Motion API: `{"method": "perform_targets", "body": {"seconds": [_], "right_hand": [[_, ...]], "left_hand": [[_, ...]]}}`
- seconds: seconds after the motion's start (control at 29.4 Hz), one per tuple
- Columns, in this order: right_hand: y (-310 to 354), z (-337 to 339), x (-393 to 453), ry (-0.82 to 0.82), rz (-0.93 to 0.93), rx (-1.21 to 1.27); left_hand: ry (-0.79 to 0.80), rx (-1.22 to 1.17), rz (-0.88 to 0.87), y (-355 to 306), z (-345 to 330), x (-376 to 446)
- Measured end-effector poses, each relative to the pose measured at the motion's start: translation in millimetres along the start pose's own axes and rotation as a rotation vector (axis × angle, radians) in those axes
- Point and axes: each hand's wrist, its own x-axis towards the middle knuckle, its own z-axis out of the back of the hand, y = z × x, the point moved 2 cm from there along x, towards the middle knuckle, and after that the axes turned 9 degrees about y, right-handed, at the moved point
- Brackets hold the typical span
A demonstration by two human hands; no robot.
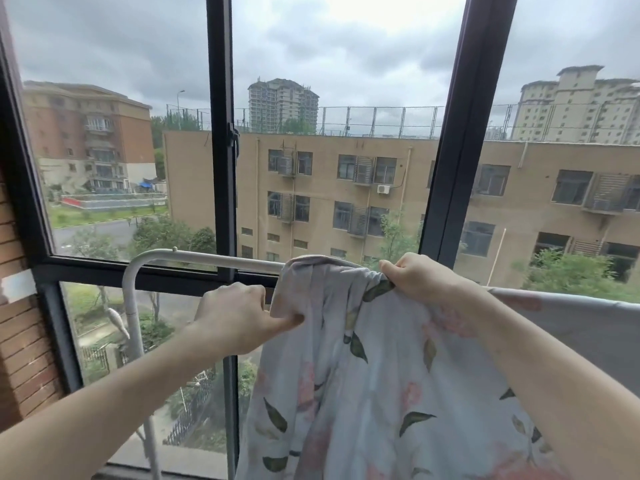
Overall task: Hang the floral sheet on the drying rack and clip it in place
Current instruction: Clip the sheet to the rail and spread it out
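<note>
- One floral sheet (374, 382), pale with pink blooms and dark green leaves, fills the lower middle and lower right of the frame, bunched at its top and draped over the top rail of the drying rack (207, 255).
- Part of the sheet runs on along the rail toward the right edge of the frame, spread flatter there.
- Left hand (235, 317), lower centre-left, is clenched, with the thumb pressed against the sheet's left edge just below the rail; whether its fingers pinch the cloth cannot be told.
- Right hand (419, 278), centre-right, grips a gathered fold of the sheet at the rail's height, fingers curled over the cloth.
- White tubing of the rack bends down at the left into an upright post, bare of cloth on that side.
- Behind the rack stands a dark-framed window (221, 133) spanning the whole frame.
- Beyond the glass, a tan building (346, 202) sits mid-frame, with trees below and grey cloud above.
- Brick wall (17, 306) shows at the left edge.
</note>
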Motion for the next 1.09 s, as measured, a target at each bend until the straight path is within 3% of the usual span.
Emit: {"method": "perform_targets", "body": {"seconds": [0.07, 0.14, 0.24, 0.31, 0.54, 0.78, 0.99, 1.09], "right_hand": [[-2.5, -0.7, 0.2, -0.007, -0.001, -0.004], [-2.5, -0.2, -2.2, -0.010, 0.009, -0.005], [-1.5, 0.0, -4.4, -0.006, 0.017, 0.000], [-4.1, -0.1, -4.9, -0.007, 0.012, 0.000], [-2.5, 7.2, -10.6, -0.050, 0.118, -0.057], [72.6, 4.2, -17.4, -0.013, 0.326, 0.032], [95.6, 21.9, 6.7, -0.338, 0.387, 0.172], [104.9, 41.5, 24.2, -0.503, 0.469, 0.175]], "left_hand": [[0.199, -0.016, 0.013, 4.3, -24.3, 3.1], [0.304, -0.272, -0.078, 1.2, -42.6, 4.7], [0.346, -0.620, -0.143, -4.8, -55.2, 2.1], [0.325, -0.718, -0.127, -2.7, -57.6, 3.5], [-0.132, -0.771, -0.053, 33.3, 29.5, 5.5], [-0.431, -0.605, -0.034, 39.4, 107.1, 29.8], [-0.790, -0.402, -0.115, 46.7, 154.1, 55.6], [-0.875, -0.300, -0.120, 54.1, 184.2, 86.1]]}}
